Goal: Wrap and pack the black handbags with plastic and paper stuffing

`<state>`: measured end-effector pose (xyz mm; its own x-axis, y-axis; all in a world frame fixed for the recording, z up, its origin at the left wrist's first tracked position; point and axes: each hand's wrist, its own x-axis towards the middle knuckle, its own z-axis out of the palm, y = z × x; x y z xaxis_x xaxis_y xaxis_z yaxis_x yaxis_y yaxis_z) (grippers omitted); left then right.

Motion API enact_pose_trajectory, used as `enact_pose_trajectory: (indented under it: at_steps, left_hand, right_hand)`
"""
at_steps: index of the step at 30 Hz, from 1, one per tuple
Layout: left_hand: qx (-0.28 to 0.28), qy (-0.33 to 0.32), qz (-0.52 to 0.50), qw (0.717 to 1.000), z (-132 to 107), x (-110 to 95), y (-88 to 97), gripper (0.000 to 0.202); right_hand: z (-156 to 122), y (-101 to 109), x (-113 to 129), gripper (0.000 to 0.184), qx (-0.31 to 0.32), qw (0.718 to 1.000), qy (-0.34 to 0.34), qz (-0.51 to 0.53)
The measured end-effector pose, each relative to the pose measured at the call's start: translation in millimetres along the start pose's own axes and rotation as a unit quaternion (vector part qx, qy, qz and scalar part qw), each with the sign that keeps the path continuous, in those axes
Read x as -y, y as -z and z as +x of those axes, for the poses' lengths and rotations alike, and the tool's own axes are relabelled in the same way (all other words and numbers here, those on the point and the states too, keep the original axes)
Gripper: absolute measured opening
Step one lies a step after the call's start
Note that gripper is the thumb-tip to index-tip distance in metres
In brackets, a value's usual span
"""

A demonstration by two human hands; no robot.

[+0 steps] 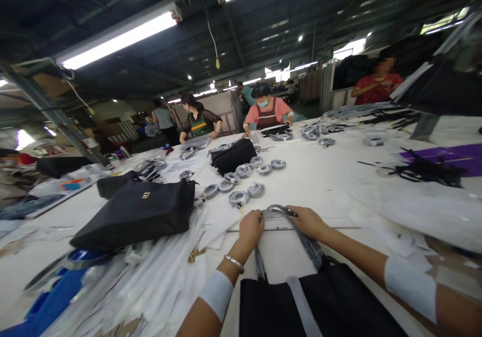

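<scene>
A black handbag [320, 302] lies in front of me at the bottom of the view, a pale translucent strip across its top. Its handle [276, 210], covered in clear plastic wrap, arches up and away from the bag. My left hand [251, 228] is closed on the left side of this handle. On its right side, my right hand [306, 221] grips with fingers pressed together. Just beyond my hands lie several coiled, wrapped straps [256, 190] on the white table [312, 186].
A finished-looking black bag [143, 211] lies at left beside clear plastic sleeves [150, 271]. Another black bag [233, 156] stands mid-table. Black straps rest on purple material [459, 158] at right. Co-workers, one in a pink top [276, 107], work across the table.
</scene>
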<state>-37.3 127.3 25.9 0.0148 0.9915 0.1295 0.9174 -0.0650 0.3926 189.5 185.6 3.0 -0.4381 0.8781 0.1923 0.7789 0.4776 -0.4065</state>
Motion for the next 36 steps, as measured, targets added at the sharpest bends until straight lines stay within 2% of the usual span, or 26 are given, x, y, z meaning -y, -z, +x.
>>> enact_pose_trajectory:
  at_steps: [4, 7, 10, 14, 18, 22, 27, 31, 32, 33, 35, 36]
  left_hand:
    - [-0.019, 0.027, -0.018, 0.999, 2, 17, 5.1, 0.033]
    - [0.002, 0.046, -0.049, 0.998, 6, 22, 2.0, 0.040]
    - [0.026, 0.060, -0.097, 0.993, 15, 23, -0.5, 0.035]
    - [0.054, 0.075, -0.194, 0.977, 26, 25, 3.6, 0.026]
    - [0.092, 0.122, -0.332, 0.931, 33, 26, 9.4, 0.027]
    - [0.136, 0.142, -0.470, 0.861, 32, 27, 15.9, 0.029]
    - [0.176, 0.110, -0.579, 0.788, 26, 23, 32.0, 0.037]
    - [0.196, 0.065, -0.614, 0.761, 20, 9, 54.4, 0.047]
    - [0.190, 0.046, -0.608, 0.770, 19, 5, 59.4, 0.053]
    - [0.174, 0.024, -0.589, 0.789, 19, 0, 63.2, 0.060]
    - [0.132, -0.013, -0.532, 0.836, 19, -9, 67.0, 0.066]
    - [0.114, -0.022, -0.507, 0.854, 19, -13, 67.3, 0.061]
  right_hand:
    - [7, -12, 4, 0.043, -0.024, 0.999, 0.001, 0.028]
    - [16, -18, 8, 0.041, -0.011, 0.998, 0.002, 0.058]
    - [29, -22, 8, 0.034, 0.007, 0.995, -0.016, 0.101]
    - [42, -21, 7, 0.022, 0.020, 0.980, -0.074, 0.182]
    - [45, -14, 12, 0.028, 0.048, 0.937, -0.133, 0.321]
    - [40, 0, 23, 0.041, 0.068, 0.870, -0.127, 0.471]
    - [35, 25, 29, 0.045, 0.101, 0.810, -0.096, 0.570]
    - [32, 48, 31, 0.046, 0.104, 0.784, -0.078, 0.607]
    - [30, 53, 32, 0.047, 0.100, 0.787, -0.067, 0.605]
    - [29, 57, 32, 0.050, 0.094, 0.802, -0.051, 0.588]
    - [28, 62, 32, 0.055, 0.069, 0.870, -0.008, 0.488]
    - [28, 64, 32, 0.055, 0.053, 0.906, 0.013, 0.419]
